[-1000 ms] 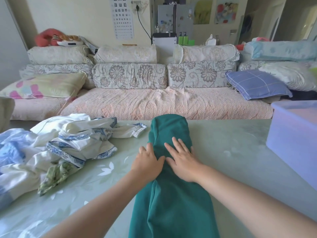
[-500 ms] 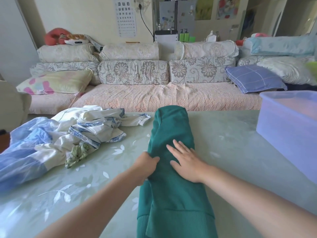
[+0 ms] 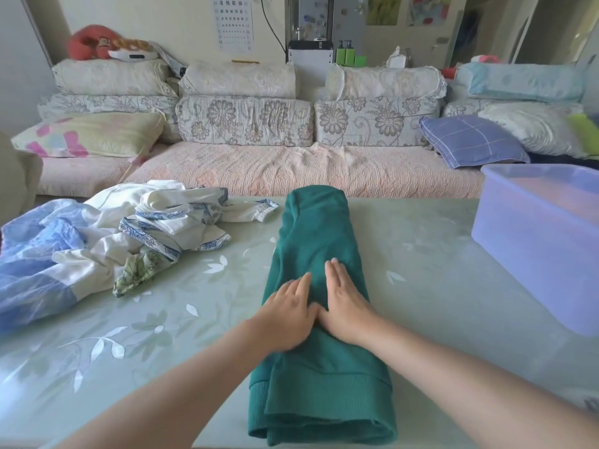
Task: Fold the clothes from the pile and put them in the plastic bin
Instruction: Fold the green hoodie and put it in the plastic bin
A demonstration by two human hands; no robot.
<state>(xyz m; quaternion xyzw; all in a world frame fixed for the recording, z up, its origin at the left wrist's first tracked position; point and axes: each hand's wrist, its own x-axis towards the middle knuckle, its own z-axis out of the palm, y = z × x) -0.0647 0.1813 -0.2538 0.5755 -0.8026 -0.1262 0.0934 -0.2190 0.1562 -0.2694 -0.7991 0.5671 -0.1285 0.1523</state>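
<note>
A green sweatshirt (image 3: 319, 241) lies folded into a long narrow strip down the middle of the table, its ribbed hem nearest me. My left hand (image 3: 288, 314) and my right hand (image 3: 345, 304) both rest flat on its middle, side by side with fingers straight and thumbs touching. The pile of clothes (image 3: 107, 241), white, blue-patterned and light blue, is heaped on the table's left side. The translucent purple plastic bin (image 3: 538, 244) stands at the right edge of the table.
The table (image 3: 421, 286) has a pale green glass top with a leaf pattern. Behind it runs a sofa (image 3: 291, 170) with floral cushions and several pillows. A chair back (image 3: 16, 176) shows at the far left.
My left hand, curled at the sweatshirt's left edge half a second ago, now lies flat on top beside the right. The view has tilted down, showing the ribbed hem.
</note>
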